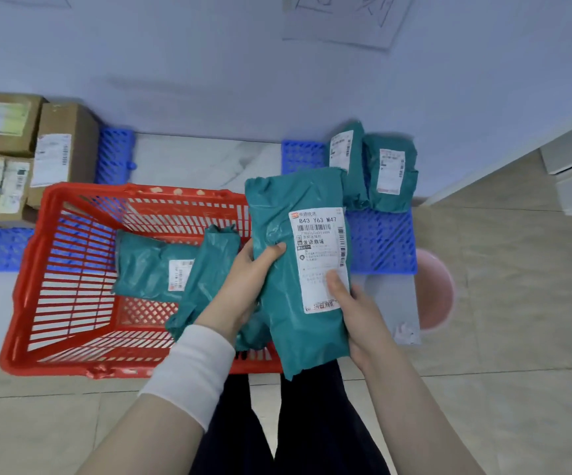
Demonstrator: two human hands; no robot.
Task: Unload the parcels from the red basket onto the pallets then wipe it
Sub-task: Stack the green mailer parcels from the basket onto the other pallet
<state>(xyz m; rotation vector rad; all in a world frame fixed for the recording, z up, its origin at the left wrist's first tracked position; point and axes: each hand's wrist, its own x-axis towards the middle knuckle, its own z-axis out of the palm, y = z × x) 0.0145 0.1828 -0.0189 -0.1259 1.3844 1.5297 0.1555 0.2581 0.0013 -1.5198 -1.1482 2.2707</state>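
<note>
Both hands, left (243, 286) and right (353, 303), are gripping a teal parcel (298, 269) lengthwise above the red basket's (72, 269) right edge, the blue pallet (380, 241) lying just beyond, nearer the right hand.

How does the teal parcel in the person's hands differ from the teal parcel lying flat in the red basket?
The held parcel is upright, lifted above the red basket rim, gripped by the left hand and right hand; the basket parcel lies untouched on the basket floor. The held parcel's label faces the camera, largely readable; the basket parcel's label is partly hidden. Both are teal bags with white labels.
</note>
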